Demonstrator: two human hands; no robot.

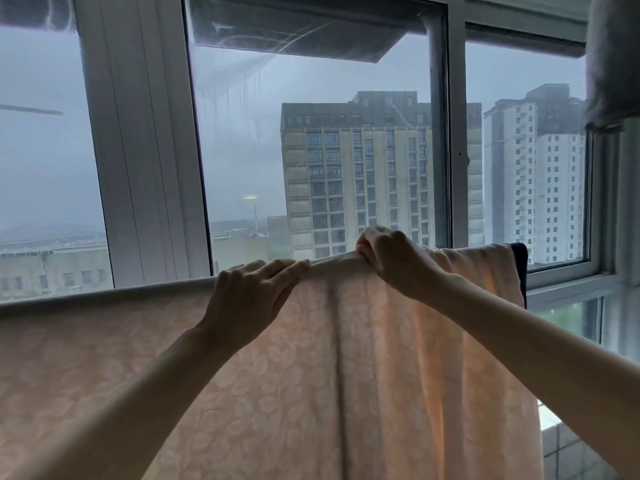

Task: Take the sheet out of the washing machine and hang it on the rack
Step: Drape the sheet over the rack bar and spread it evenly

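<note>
A pale peach sheet (311,375) with a leaf pattern hangs draped over a horizontal rack bar that it hides along its top fold. My left hand (249,299) lies on the top fold near the middle, fingers straight and pressing on the cloth. My right hand (391,261) is just to its right, fingers curled and pinching a bunched ridge of the sheet at the top. Vertical creases run down below my hands.
A large window with white frames (138,150) stands close behind the sheet, high-rise buildings beyond it. A dark item (519,261) hangs at the sheet's right end. Grey fabric (613,57) hangs at the upper right. Tiled wall (568,452) shows at the lower right.
</note>
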